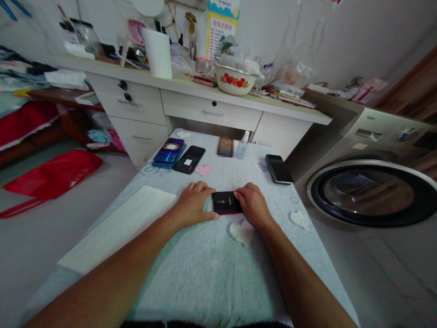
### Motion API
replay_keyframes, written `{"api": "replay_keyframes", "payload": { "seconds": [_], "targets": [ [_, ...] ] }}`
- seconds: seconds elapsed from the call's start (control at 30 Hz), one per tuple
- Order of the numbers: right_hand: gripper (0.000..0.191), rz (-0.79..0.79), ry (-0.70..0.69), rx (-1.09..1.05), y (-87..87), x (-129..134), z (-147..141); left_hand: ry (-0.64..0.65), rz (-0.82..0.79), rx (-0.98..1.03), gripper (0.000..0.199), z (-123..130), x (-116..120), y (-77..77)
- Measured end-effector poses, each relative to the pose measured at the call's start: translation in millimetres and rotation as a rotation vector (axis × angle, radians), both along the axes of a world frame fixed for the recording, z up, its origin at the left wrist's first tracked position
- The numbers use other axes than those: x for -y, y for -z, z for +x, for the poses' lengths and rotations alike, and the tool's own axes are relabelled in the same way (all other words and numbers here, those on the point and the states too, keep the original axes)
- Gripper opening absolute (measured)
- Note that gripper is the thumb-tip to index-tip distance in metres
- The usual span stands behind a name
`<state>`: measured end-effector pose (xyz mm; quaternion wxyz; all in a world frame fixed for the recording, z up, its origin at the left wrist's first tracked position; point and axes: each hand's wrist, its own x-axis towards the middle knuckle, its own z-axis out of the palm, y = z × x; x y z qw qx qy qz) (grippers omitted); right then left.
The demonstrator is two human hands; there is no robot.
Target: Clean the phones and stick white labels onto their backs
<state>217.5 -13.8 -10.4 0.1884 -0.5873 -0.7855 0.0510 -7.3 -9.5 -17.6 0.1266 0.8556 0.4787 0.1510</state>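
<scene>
Steadying step, I'd judge: black phone (223,202) flat on bench (205,273) between my hands, right hand (252,205) gripping one end, left hand (194,205) spread at the other, grip unclear; shifting it needs both edges held.

Bench (211,278): cloth cover, soft, matt, slightly fuzzy, wrinkled. Phone between hands (227,202): dark, smooth back, low sheen. Blue phone (168,156): glossy, mirror-like back. Black phone (195,156): smooth, shiny, paper-like white label. Phones at right (280,169): smooth, glossy dark face. Spray bottle (242,149): clear plastic, smooth. Long pale strip (119,228): matt, cloth or paper, can't tell. Drawers (191,107): smooth white fronts, metal-look handles. Flowered bowl (234,83): glossy, enamel-look. Hanging bags (297,54): thin see-through plastic. Washing machine (358,132): metallic-look body, glossy door glass.
</scene>
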Motion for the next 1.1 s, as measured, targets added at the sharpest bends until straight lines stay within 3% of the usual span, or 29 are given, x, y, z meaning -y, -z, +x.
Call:
{"api": "replay_keyframes", "payload": {
  "seconds": [0.4,1.1],
  "targets": [
    [0.023,0.000,-0.069,-0.017,-0.9,-1.9,-7.8,0.009,0.000,0.008,0.069,0.7,-0.1,-1.8],
    [0.023,-0.021,0.090,-0.024,2.9,-10.8,27.1,0.004,-0.019,0.011,0.071,0.3,-0.3,-3.0]
  ]
}}
